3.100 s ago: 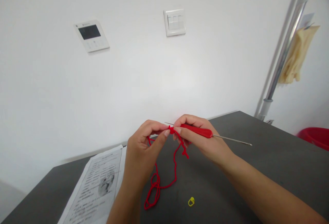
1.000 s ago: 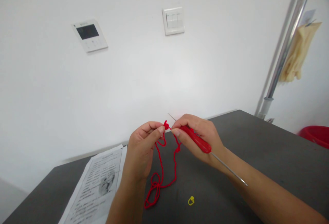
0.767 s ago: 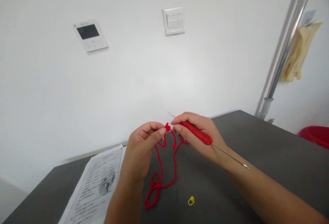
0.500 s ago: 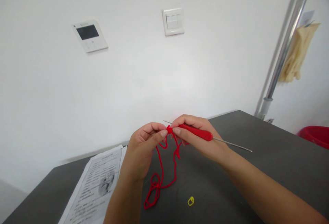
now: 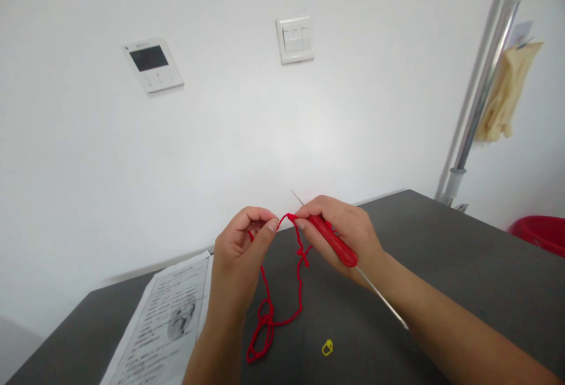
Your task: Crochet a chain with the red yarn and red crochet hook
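The left hand (image 5: 238,252) had thumb and forefinger pinched on a strand of red yarn (image 5: 301,291), which arched across a narrow gap to the right hand (image 5: 348,229). That one's thumb and forefinger gripped its small knotted part (image 5: 292,217), with a red-handled hook (image 5: 334,242) held too. Between and below both, yarn hung to loops on the worktop (image 5: 375,344).

Red yarn (image 5: 271,321) raised beside a two-ended hook (image 5: 334,242)

The yarn is thin and bright red, arching at its top around a small lump. From there it hangs in loose strands, a knotted bit on the right, down to tangled loops lying nearer. The hook has a thick red handle and metal shafts, slanting from far left to near right.
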Demonstrator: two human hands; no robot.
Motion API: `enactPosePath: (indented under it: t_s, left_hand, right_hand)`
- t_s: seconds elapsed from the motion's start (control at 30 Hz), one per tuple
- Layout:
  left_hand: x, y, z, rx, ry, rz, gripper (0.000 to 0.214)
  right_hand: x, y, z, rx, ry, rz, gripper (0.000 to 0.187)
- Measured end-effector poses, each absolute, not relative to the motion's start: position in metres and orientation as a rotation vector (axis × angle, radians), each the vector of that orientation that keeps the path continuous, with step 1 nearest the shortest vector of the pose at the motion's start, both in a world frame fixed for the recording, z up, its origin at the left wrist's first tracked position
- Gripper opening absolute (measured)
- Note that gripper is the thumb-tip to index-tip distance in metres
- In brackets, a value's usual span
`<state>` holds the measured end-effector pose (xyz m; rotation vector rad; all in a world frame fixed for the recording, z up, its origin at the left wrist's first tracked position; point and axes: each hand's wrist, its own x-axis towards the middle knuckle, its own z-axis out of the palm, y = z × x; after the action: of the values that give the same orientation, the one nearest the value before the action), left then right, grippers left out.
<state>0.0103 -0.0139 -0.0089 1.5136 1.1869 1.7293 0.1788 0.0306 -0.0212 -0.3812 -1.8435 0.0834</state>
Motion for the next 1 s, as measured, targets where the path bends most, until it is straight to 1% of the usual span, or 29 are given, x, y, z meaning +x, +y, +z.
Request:
enactPosePath:
  t_s: [0.13,0.23,0.3,0.5,0.63,0.77,0.9,1.0]
  left_hand:
    - [0.011,-0.018,-0.008,1.658,1.212,1.643,0.015]
    - [0.011,-0.019,-0.007,1.677,1.154,1.592,0.025]
    - [0.011,-0.018,-0.007,1.651,1.142,1.562,0.027]
    - [0.011,-0.018,-0.007,1.634,1.123,1.521,0.015]
    - [0.008,-0.020,-0.006,1.658,1.137,1.530,0.014]
    - [0.006,-0.023,-0.003,1.746,1.182,1.540,0.014]
    - [0.007,-0.026,0.000,1.826,1.239,1.513,0.013]
    - [0.008,-0.026,0.002,1.857,1.248,1.488,0.013]
  right_hand:
    - [0.178,0.033,-0.023,-0.265,-1.800,-0.258,0.010]
    - [0.178,0.035,-0.024,-0.222,-1.787,-0.411,0.011]
    - [0.179,0.035,-0.024,-0.185,-1.799,-0.444,0.012]
    - [0.179,0.038,-0.026,-0.126,-1.808,-0.385,0.013]
    - [0.177,0.037,-0.024,-0.106,-1.770,-0.142,0.016]
    - [0.179,0.031,-0.019,-0.252,-1.789,0.159,0.009]
    - [0.180,0.026,-0.013,-0.497,-1.843,0.588,0.015]
    - [0.178,0.025,-0.010,-0.577,-1.789,0.945,0.018]
